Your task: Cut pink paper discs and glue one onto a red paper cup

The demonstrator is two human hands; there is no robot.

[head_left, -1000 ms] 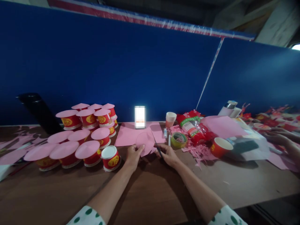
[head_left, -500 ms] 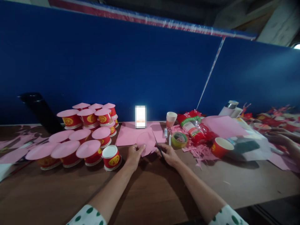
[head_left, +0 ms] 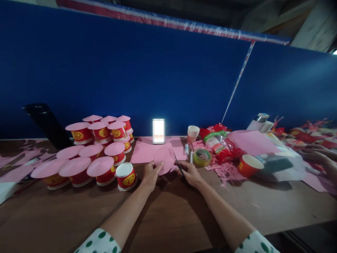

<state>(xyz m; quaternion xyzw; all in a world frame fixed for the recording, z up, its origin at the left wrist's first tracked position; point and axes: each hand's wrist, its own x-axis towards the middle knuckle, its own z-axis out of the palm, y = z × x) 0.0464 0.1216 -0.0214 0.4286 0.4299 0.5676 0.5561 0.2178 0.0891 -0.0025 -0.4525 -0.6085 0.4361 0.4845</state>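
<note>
My left hand [head_left: 152, 173] pinches a piece of pink paper [head_left: 163, 161] by its lower left edge, thumb on top. A round outline shows on that paper. In my right hand [head_left: 191, 173] is a pair of dark scissors [head_left: 180, 167], its blades at the paper's right edge. Behind the held piece lie flat pink sheets [head_left: 140, 150], and a bright, blurred-out phone-like screen [head_left: 158, 131] stands on them. Left of my left hand, a red paper cup [head_left: 126, 176] sits upside down, its white base up.
Stacked red cups topped with pink paper discs [head_left: 101, 166] stand left. To the right are a tape roll [head_left: 202, 156], pink shreds [head_left: 223, 172], a red-green packet [head_left: 214, 140] and an orange cup [head_left: 249, 166]. Another person's hands [head_left: 319, 154] work at far right. A blue partition [head_left: 158, 70] rises behind.
The view has shifted very slightly, so the cups appear a little further right. Both hands keep nearly the same hold on the paper and scissors.
</note>
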